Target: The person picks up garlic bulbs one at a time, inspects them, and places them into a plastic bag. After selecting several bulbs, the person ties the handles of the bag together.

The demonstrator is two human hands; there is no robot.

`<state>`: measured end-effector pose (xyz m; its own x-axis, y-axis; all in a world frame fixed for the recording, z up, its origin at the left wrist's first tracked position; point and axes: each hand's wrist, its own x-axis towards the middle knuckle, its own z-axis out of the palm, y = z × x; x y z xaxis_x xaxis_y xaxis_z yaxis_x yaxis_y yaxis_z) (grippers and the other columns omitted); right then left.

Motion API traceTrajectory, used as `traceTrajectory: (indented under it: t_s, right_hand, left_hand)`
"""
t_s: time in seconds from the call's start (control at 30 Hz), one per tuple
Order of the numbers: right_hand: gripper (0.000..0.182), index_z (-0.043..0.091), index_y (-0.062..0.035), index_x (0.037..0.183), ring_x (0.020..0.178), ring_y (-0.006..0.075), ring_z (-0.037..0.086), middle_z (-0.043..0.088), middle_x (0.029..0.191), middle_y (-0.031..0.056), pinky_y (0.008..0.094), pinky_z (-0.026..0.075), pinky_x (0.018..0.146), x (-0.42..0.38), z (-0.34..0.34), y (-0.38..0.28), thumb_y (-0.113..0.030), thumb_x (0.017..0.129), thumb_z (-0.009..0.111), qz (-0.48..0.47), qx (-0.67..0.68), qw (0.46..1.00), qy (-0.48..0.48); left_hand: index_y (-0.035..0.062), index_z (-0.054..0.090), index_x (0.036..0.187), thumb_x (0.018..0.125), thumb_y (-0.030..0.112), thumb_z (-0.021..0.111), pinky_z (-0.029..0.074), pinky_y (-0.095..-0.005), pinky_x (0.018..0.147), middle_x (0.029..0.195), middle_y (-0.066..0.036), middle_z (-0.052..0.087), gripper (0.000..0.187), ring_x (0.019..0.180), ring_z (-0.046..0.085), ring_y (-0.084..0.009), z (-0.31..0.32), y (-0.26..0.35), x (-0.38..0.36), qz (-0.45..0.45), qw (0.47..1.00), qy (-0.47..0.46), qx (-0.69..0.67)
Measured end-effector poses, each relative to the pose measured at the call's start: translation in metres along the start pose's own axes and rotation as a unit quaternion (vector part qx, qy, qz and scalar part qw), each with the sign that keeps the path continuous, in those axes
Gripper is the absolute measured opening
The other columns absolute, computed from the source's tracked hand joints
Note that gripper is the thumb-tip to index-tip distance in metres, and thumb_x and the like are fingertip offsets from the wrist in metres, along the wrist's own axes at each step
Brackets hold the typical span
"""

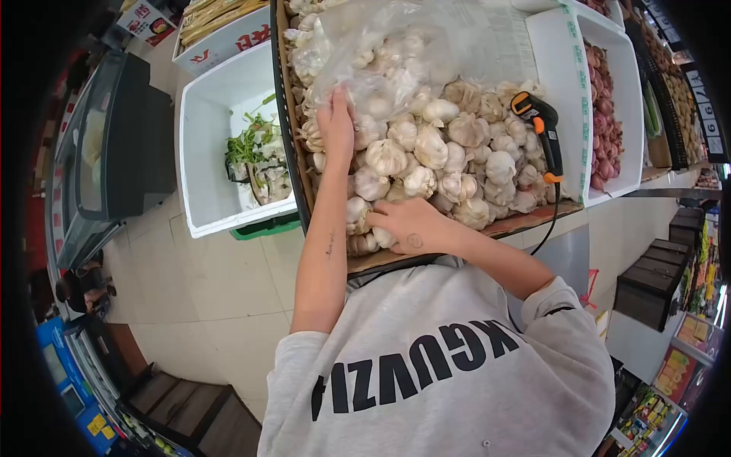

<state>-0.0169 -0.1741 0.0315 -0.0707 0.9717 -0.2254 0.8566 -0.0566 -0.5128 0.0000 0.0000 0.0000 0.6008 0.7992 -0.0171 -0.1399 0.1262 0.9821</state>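
Observation:
A clear plastic bag [381, 65] lies spread over the far part of a crate full of garlic bulbs [430, 148]. My left hand [336, 122] is closed on the near edge of this bag, with some bulbs showing through the film. Close to the crate's front left corner, my right hand [415, 225] is curled over the garlic, its fingers around a garlic bulb [384, 238] that it partly covers. On the right side of the heap rests a black and orange barcode scanner [541, 133], its cable running over the crate's front edge.
Left of the crate stands a white foam box [199, 164] with green scraps and litter inside. A foam box of red onions [601, 114] is on the right. A carton [221, 53] with long dried sticks sits at the back left. Tiled floor [213, 282] shows at left.

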Motion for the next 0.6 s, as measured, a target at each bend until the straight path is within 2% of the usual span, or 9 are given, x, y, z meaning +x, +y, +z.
traceTrajectory:
  t_s: [0.2, 0.27, 0.3, 0.37, 0.4, 0.43, 0.5, 0.57, 0.6]
  right_hand:
    - [0.046, 0.043, -0.0081, 0.093, 0.071, 0.0235, 0.052, 0.048, 0.085, 0.0115, 0.0323, 0.044, 0.058, -0.005, -0.014, 0.004, -0.014, 0.051, 0.062, 0.005, 0.082, 0.992, 0.098]
    - [0.047, 0.043, -0.0059, 0.096, 0.069, 0.0195, 0.051, 0.050, 0.083, 0.0097, 0.0306, 0.043, 0.059, -0.010, -0.034, 0.001, -0.016, 0.055, 0.062, 0.019, 0.286, 0.953, 0.094]
    - [0.047, 0.043, -0.0059, 0.096, 0.069, 0.0195, 0.051, 0.050, 0.083, 0.0097, 0.0306, 0.043, 0.059, -0.014, -0.036, 0.003, -0.016, 0.055, 0.062, 0.021, 0.287, 0.953, 0.094]
    - [0.048, 0.042, -0.0044, 0.099, 0.070, 0.0165, 0.050, 0.051, 0.083, 0.0068, 0.0282, 0.042, 0.061, -0.019, -0.039, 0.008, -0.018, 0.059, 0.062, 0.006, 0.458, 0.877, 0.147]
    - [0.051, 0.040, -0.0035, 0.103, 0.080, 0.0184, 0.051, 0.050, 0.092, 0.0118, 0.0267, 0.042, 0.064, -0.018, -0.035, 0.010, -0.022, 0.061, 0.063, -0.032, 0.569, 0.800, 0.185]
    - [0.051, 0.040, -0.0035, 0.103, 0.080, 0.0184, 0.051, 0.050, 0.092, 0.0118, 0.0267, 0.042, 0.064, -0.018, -0.034, 0.010, -0.022, 0.061, 0.063, -0.031, 0.569, 0.800, 0.186]
    - [0.053, 0.038, -0.0050, 0.105, 0.083, 0.0188, 0.052, 0.050, 0.097, 0.0129, 0.0262, 0.043, 0.063, -0.017, -0.036, 0.007, -0.030, 0.064, 0.060, -0.065, 0.792, 0.558, 0.240]
    - [0.057, 0.033, -0.0049, 0.110, 0.091, 0.0209, 0.049, 0.044, 0.106, 0.0188, 0.0279, 0.044, 0.067, -0.019, -0.034, 0.016, -0.034, 0.067, 0.056, -0.117, 0.828, 0.517, 0.184]
    - [0.056, 0.031, -0.0050, 0.112, 0.093, 0.0214, 0.048, 0.042, 0.108, 0.0202, 0.0290, 0.044, 0.068, -0.019, -0.032, 0.015, -0.031, 0.069, 0.055, -0.145, 0.862, 0.453, 0.175]
  left_hand:
    - [0.0000, 0.052, 0.086, 0.083, 0.023, 0.037, 0.024, -0.0186, 0.041, 0.049, 0.004, 0.034, 0.027, 0.044, 0.030, -0.0042, 0.001, 0.005, 0.001, 0.007, 1.000, 0.006, 0.008]
    - [-0.0006, 0.052, 0.086, 0.083, 0.022, 0.037, 0.024, -0.0188, 0.041, 0.049, 0.004, 0.033, 0.028, 0.044, 0.030, -0.0041, 0.002, 0.003, 0.000, 0.005, 1.000, 0.014, 0.005]
    - [-0.0006, 0.052, 0.086, 0.083, 0.022, 0.037, 0.024, -0.0188, 0.041, 0.049, 0.004, 0.033, 0.028, 0.044, 0.030, -0.0041, 0.002, 0.003, -0.001, 0.002, 1.000, 0.014, 0.005]
    - [-0.0011, 0.052, 0.085, 0.083, 0.023, 0.037, 0.024, -0.0189, 0.041, 0.050, 0.004, 0.033, 0.028, 0.045, 0.029, -0.0041, 0.002, 0.003, -0.001, -0.011, 1.000, 0.011, 0.008]
    - [-0.0011, 0.052, 0.085, 0.083, 0.023, 0.037, 0.024, -0.0189, 0.041, 0.050, 0.004, 0.033, 0.028, 0.045, 0.029, -0.0041, 0.002, 0.001, -0.001, -0.012, 1.000, 0.010, 0.008]
    - [-0.0013, 0.052, 0.084, 0.083, 0.023, 0.037, 0.024, -0.0191, 0.041, 0.050, 0.004, 0.033, 0.028, 0.044, 0.029, -0.0042, 0.002, 0.000, 0.000, -0.005, 1.000, 0.012, 0.006]
    - [-0.0014, 0.052, 0.083, 0.083, 0.023, 0.037, 0.024, -0.0193, 0.041, 0.050, 0.004, 0.033, 0.029, 0.044, 0.029, -0.0042, 0.003, -0.002, 0.001, 0.003, 1.000, 0.014, 0.004]
    - [-0.0017, 0.052, 0.085, 0.083, 0.023, 0.037, 0.024, -0.0193, 0.041, 0.050, 0.004, 0.033, 0.029, 0.044, 0.030, -0.0045, 0.003, -0.002, 0.001, 0.006, 1.000, 0.013, 0.001]
    - [-0.0017, 0.052, 0.085, 0.083, 0.023, 0.037, 0.024, -0.0193, 0.041, 0.050, 0.004, 0.033, 0.029, 0.044, 0.030, -0.0045, 0.002, -0.002, 0.001, 0.006, 1.000, 0.014, 0.001]
